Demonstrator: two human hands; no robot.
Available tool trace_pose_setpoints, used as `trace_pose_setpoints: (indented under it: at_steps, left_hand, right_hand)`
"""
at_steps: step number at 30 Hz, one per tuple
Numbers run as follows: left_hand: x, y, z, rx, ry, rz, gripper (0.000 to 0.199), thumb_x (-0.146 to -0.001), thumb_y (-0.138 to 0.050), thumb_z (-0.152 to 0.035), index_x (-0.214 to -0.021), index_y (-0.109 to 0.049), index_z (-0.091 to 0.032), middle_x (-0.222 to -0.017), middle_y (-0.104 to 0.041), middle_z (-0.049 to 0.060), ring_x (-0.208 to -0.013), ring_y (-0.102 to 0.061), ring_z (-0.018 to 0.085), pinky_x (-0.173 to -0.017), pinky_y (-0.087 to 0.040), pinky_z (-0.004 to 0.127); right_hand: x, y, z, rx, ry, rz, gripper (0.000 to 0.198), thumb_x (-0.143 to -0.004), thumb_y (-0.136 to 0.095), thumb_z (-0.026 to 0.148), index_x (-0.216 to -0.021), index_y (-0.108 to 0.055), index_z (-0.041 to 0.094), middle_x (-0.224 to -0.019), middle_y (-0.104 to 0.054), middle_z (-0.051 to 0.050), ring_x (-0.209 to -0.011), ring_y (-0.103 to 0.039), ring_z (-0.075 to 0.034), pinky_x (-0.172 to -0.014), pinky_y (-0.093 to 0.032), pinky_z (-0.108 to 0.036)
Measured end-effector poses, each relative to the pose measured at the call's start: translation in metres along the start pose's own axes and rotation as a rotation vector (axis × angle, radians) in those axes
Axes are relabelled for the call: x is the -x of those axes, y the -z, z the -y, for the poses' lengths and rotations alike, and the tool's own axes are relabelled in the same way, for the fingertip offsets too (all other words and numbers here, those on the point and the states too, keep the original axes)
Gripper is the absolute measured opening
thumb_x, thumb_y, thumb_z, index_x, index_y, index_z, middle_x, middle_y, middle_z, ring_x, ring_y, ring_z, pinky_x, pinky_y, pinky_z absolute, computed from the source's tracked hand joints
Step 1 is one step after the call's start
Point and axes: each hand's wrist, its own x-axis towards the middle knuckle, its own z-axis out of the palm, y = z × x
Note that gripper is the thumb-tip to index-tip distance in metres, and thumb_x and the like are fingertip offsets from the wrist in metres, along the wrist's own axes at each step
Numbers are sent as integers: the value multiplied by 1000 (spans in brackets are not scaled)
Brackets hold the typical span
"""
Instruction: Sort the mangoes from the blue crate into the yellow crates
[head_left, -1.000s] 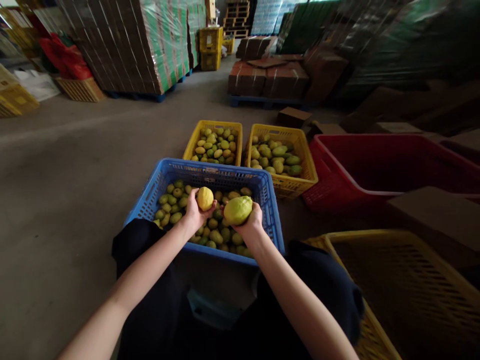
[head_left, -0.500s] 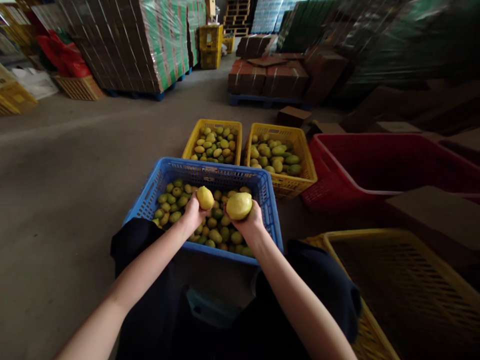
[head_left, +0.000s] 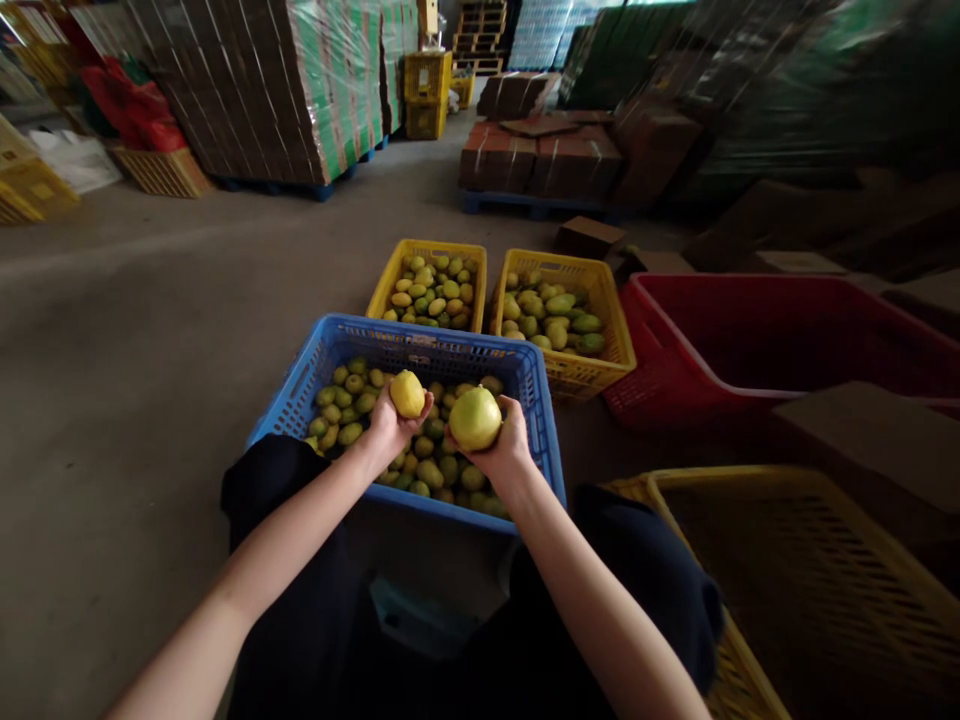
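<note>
One small, rounded yellow fruit [head_left: 407, 394] and one larger, round yellow-green fruit [head_left: 475, 419], seemingly under comparison
Left hand [head_left: 390, 430] clasps the former, right hand [head_left: 508, 450] the latter, above the blue plastic crate [head_left: 296, 378]; setting either down would call for loosening that grip.

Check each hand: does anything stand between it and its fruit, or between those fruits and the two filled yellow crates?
Nothing visible separates the left hand from the smaller fruit, or the right hand from the larger fruit; each is held. Toward the yellow crates, the blue crate's far wall stands between.
</note>
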Motion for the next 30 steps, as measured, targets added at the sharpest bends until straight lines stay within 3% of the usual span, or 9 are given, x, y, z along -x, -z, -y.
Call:
trace_pose_setpoints:
  at_steps: [4,8,10,14,17,23,26,28,30]
  left_hand:
    - [3,1,0,-64,34,116,24,-88,-42,-24,-88,-64,-16,-67,-64,5,-63,-65,17,-58,-57,29]
    - [10,-3,-4,-216,-94,188,30,-84,-41,-24,-66,-62,-14,-58,-61,5,-57,-62,16,-57,-53,26]
    - [15,-5,-4,-319,-226,270,37,-85,-37,-25,-58,-60,-14,-54,-59,5,-51,-59,14,-52,-48,23]
    - [26,-2,7,-394,-573,409,40,-86,-34,-19,-58,-62,-17,-59,-61,4,-58,-58,13,-59,-45,20]
    - [32,9,15,-405,-680,440,38,-86,-35,-16,-60,-62,-18,-67,-63,4,-71,-60,15,-69,-44,19]
    - [32,18,14,-464,-693,494,32,-84,-41,-17,-58,-61,-18,-69,-63,5,-78,-59,17,-74,-45,21]
    - [23,13,13,-548,-671,380,29,-83,-44,-25,-60,-60,-17,-70,-63,3,-74,-59,15,-72,-47,21]
    - [11,12,13,-593,-461,199,31,-84,-40,-32,-64,-58,-17,-69,-63,3,-70,-61,15,-68,-49,22]
    - [-5,14,13,-631,-202,20,35,-87,-33,-37,-69,-56,-17,-68,-63,3,-68,-63,16,-63,-51,24]
  right_hand:
    - [1,0,-1,5,-3,60,25,-80,-46,41,-78,-59,20,-62,-65,-3,-65,-65,-21,-60,-56,-37]
    - [11,-4,1,70,14,300,33,-81,-43,40,-78,-64,15,-62,-66,-7,-68,-66,-22,-61,-56,-36]
    - [17,-5,0,97,170,359,31,-80,-44,37,-74,-65,15,-64,-66,-7,-71,-66,-22,-64,-56,-34]
    - [19,0,-13,269,753,372,20,-77,-55,30,-67,-67,18,-75,-70,-4,-82,-65,-20,-77,-52,-29]
    - [16,11,-30,438,933,418,11,-74,-61,22,-67,-70,22,-85,-71,-1,-94,-63,-20,-88,-48,-29]
    - [14,24,-43,609,1071,472,16,-75,-60,27,-82,-73,24,-91,-69,-3,-96,-61,-23,-92,-45,-34]
    - [9,20,-41,700,1177,414,24,-77,-57,37,-85,-72,20,-89,-69,-4,-89,-61,-22,-86,-47,-34]
    - [-2,16,-41,705,1082,295,29,-79,-55,43,-81,-69,17,-83,-68,-4,-83,-61,-21,-81,-48,-32]
    - [-18,12,-40,626,798,155,31,-79,-56,45,-80,-65,16,-78,-66,-2,-78,-61,-19,-74,-50,-29]
